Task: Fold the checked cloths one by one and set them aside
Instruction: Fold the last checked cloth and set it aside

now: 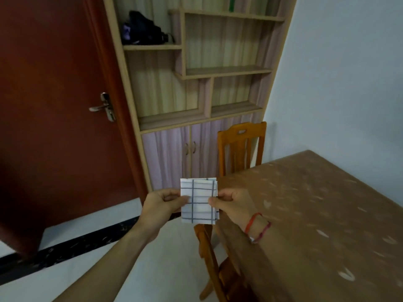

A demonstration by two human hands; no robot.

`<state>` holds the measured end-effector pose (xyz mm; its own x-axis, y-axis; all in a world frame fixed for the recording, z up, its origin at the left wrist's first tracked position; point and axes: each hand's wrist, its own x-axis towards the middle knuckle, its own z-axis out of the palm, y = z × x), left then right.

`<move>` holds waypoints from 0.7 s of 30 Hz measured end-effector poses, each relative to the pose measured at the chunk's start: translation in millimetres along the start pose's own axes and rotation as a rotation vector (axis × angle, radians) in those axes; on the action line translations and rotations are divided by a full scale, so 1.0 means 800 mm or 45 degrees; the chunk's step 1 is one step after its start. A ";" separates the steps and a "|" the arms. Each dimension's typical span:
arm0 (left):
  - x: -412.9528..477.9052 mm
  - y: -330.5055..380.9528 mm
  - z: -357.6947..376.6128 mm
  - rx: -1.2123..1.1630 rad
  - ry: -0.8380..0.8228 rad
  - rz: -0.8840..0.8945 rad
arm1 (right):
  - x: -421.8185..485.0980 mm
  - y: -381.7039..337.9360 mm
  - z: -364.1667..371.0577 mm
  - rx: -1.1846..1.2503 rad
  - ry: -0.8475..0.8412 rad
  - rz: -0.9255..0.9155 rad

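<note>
A folded checked cloth [197,205], white with dark blue lines, was held up in the air between both hands, just left of the tabletop's [316,214] near left edge and above the back of a near wooden chair [209,258]. It was a small, roughly square packet with layered edges showing at its right side and top. The left hand [162,203] pinched the cloth's left edge, thumb in front and fingers [172,196] curled behind. The right hand [231,203] pinched the right edge in the same way. Red string bracelets [258,227] circled the right wrist. The tabletop, covered in a brown patterned cloth, stretched off to the right. A second wooden chair [241,147] stood at its far left end, in front of a shelf unit [196,73] with a dark bag [144,29] on an upper shelf. A red-brown door [54,105] with a metal handle [102,107] filled the far left.
</note>
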<state>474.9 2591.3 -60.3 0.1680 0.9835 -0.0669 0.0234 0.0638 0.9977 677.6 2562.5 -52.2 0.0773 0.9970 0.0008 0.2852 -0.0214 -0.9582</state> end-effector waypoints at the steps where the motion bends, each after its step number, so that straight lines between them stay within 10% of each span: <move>1: 0.007 -0.003 -0.011 -0.006 -0.004 -0.007 | 0.010 -0.002 0.010 -0.005 -0.014 0.005; 21: 0.200 -0.008 -0.190 -0.084 0.069 -0.019 | 0.247 -0.038 0.170 0.007 -0.154 0.053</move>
<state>352.1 2773.9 -75.3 0.1146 0.9899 -0.0830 -0.0397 0.0880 0.9953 554.1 2770.1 -61.8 -0.0271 0.9970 -0.0731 0.2785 -0.0627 -0.9584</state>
